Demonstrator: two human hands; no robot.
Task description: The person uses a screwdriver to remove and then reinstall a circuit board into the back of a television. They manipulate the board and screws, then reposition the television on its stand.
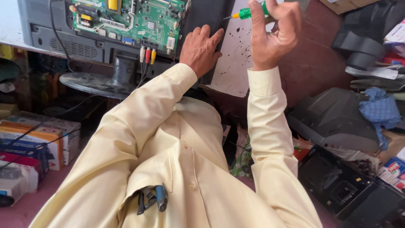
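Right hand (273, 36) in a closed grip on one green screwdriver (249, 12), handle mostly hidden in the fist, lying near level, tip pointing left. Left hand (201, 48) flat, fingers spread, pressed on the dark back panel (206, 17) of the television. One green circuit board (126, 19), cut off at the top. Three plugs (147, 55): white, red, yellow. Pliers (152, 198) half hidden in the shirt pocket.
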